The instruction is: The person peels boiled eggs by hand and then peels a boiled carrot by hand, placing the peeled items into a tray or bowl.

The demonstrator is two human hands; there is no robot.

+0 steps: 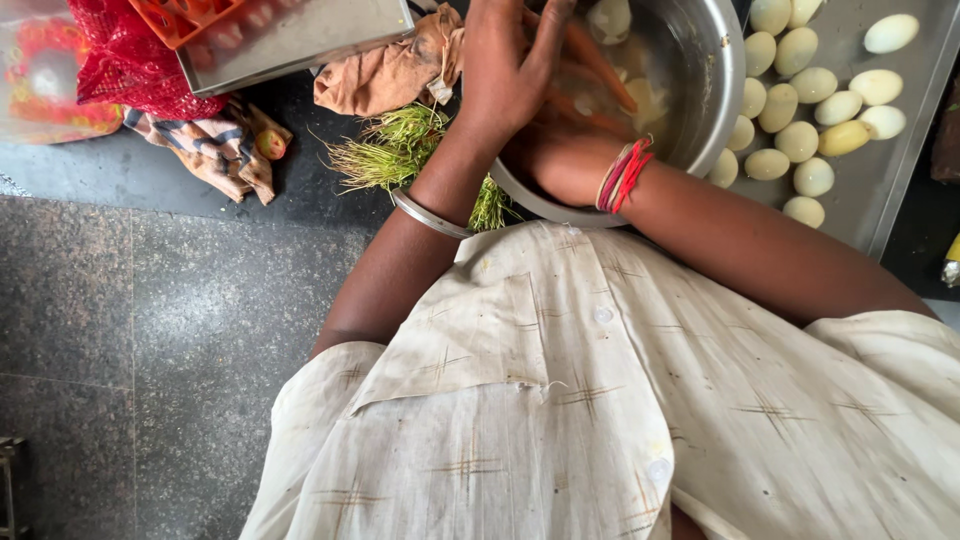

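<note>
- Both your hands are at the steel bowl (722, 95), which stands on the dark worktop (150, 175) just in front of your chest.
- Your left hand (505, 75), with the metal bangle (428, 215) on that wrist, reaches over the near rim. Its fingers lie close together and bend down onto the carrots (598, 58) inside. The fingertips are hidden, so you cannot tell whether the grip is pinching a carrot or only resting on it.
- Your right hand (562, 155), with red threads at the wrist, sits low in the bowl, largely covered by the left. Its grip cannot be told.
- The carrots lie slantwise in the bowl among a few pale pieces.
- The step in hand looks like working the carrots in the bowl, both hands together.
- The next move would call for a firm hold on one carrot and a steady bowl, since the rim stands right next to the tray (900, 205) of peeled eggs (798, 140).
- The green tops (395, 150) lie left of the bowl, with a brown cloth (385, 72) and a red mesh bag (125, 60) beyond.
</note>
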